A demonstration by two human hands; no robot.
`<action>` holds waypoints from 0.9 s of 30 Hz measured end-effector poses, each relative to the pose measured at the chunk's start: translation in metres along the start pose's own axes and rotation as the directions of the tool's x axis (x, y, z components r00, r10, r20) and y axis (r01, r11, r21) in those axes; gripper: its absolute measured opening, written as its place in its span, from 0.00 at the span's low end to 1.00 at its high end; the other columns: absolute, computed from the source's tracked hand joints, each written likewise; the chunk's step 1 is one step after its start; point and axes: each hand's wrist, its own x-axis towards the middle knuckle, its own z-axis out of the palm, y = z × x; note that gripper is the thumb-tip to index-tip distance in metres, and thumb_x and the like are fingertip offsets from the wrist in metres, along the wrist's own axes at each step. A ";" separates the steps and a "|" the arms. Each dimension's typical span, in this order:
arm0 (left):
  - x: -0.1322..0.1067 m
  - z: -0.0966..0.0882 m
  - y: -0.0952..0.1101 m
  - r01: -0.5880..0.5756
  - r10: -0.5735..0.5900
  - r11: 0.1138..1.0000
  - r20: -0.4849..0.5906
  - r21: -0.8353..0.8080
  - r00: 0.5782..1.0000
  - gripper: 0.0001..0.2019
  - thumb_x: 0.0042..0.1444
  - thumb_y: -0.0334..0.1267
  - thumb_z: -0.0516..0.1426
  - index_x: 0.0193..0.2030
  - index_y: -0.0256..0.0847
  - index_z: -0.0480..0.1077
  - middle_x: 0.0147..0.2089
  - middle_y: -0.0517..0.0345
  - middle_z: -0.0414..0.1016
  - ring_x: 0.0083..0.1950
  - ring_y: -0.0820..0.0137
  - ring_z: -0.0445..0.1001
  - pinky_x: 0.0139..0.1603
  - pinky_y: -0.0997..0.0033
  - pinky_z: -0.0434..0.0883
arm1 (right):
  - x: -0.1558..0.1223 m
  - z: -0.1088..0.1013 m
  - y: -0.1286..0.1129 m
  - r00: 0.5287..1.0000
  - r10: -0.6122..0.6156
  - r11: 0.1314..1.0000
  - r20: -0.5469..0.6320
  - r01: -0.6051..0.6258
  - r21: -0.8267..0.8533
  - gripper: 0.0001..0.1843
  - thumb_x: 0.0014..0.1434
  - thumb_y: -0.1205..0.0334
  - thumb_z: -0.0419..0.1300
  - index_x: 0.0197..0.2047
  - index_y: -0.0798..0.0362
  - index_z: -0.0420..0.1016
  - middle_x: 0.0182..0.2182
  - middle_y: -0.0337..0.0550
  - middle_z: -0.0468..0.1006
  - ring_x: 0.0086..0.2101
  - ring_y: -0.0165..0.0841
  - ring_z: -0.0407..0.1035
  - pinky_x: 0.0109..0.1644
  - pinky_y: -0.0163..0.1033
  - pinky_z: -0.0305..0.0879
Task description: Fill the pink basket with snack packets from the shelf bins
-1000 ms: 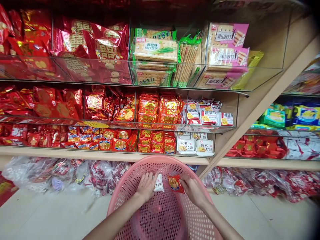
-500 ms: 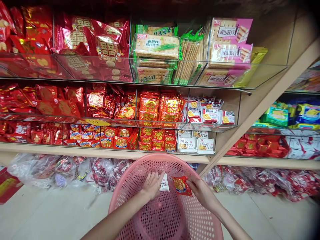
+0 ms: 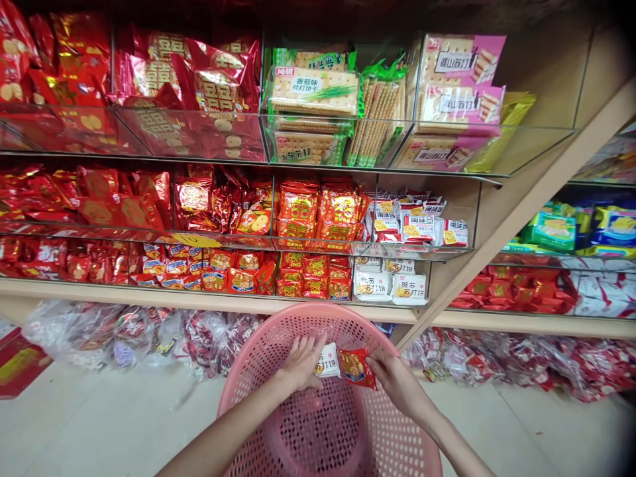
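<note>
Head view: white packet (image 3: 328, 361) and red packet (image 3: 356, 368) nearly meet over the pink basket (image 3: 318, 310), their gap narrower than half a second ago.

Right hand (image 3: 395, 377) pinches the red packet's right end; left hand (image 3: 301, 364), fingers loosely spread, hides the white packet's left end, more print now showing, its grip unclear. The basket's near side is cut off.

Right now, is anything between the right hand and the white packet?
Yes: the red packet. Pinched in the right hand, it sits between that hand and the white packet, which the left hand partly covers.
</note>
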 end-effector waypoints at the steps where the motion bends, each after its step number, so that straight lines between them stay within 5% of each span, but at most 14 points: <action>1: -0.004 -0.005 -0.006 -0.003 0.003 1.000 -0.002 -0.031 1.000 0.57 0.39 0.42 0.67 0.70 0.38 0.35 0.70 0.36 0.44 0.70 0.48 0.43 0.66 0.48 0.44 | -0.001 0.002 -0.002 1.000 -0.003 1.000 0.009 0.002 0.018 0.20 0.62 0.48 0.46 0.23 0.49 0.62 0.21 0.39 0.69 0.25 0.33 0.61 0.29 0.38 0.52; 9: -0.061 -0.045 -0.048 -0.007 -0.018 0.979 -0.119 -0.202 0.993 0.31 0.57 0.40 0.51 0.67 0.36 0.50 0.71 0.42 0.45 0.71 0.57 0.42 0.68 0.53 0.46 | -0.001 0.063 -0.023 0.968 -0.023 0.923 0.250 -0.075 0.377 0.21 0.59 0.45 0.49 0.23 0.51 0.60 0.19 0.33 0.62 0.22 0.28 0.57 0.27 0.35 0.53; 14: -0.087 -0.036 -0.038 -0.039 0.041 0.954 0.001 -0.298 0.999 0.47 0.44 0.41 0.62 0.69 0.41 0.44 0.72 0.44 0.43 0.71 0.56 0.41 0.68 0.54 0.46 | 0.017 0.086 -0.040 0.943 -0.039 0.846 0.330 -0.145 0.513 0.24 0.53 0.38 0.55 0.23 0.52 0.61 0.19 0.31 0.61 0.21 0.26 0.57 0.26 0.34 0.56; 17: -0.091 -0.025 -0.029 -0.056 0.035 0.941 -0.068 -0.335 0.997 0.54 0.37 0.44 0.67 0.69 0.41 0.42 0.70 0.44 0.47 0.69 0.54 0.47 0.67 0.55 0.50 | 0.027 0.089 -0.044 0.926 0.015 0.761 0.378 -0.256 0.596 0.28 0.46 0.34 0.59 0.26 0.53 0.64 0.21 0.32 0.67 0.22 0.25 0.61 0.28 0.34 0.61; 23: -0.093 -0.020 -0.018 -0.045 0.009 0.978 -0.174 -0.205 0.985 0.39 0.43 0.41 0.64 0.63 0.41 0.55 0.58 0.48 0.62 0.59 0.57 0.60 0.60 0.58 0.59 | 0.027 0.100 -0.035 0.906 0.086 0.637 0.415 -0.370 0.676 0.30 0.42 0.33 0.61 0.28 0.54 0.67 0.23 0.36 0.73 0.24 0.28 0.69 0.32 0.36 0.65; 27: -0.095 -0.019 -0.021 0.048 -0.057 0.995 -0.107 -0.092 0.993 0.33 0.45 0.39 0.61 0.59 0.38 0.59 0.55 0.48 0.64 0.58 0.56 0.61 0.59 0.58 0.60 | 0.029 0.103 -0.024 0.925 0.156 0.710 0.346 -0.348 0.612 0.30 0.41 0.31 0.60 0.27 0.53 0.67 0.23 0.39 0.75 0.23 0.31 0.70 0.28 0.36 0.64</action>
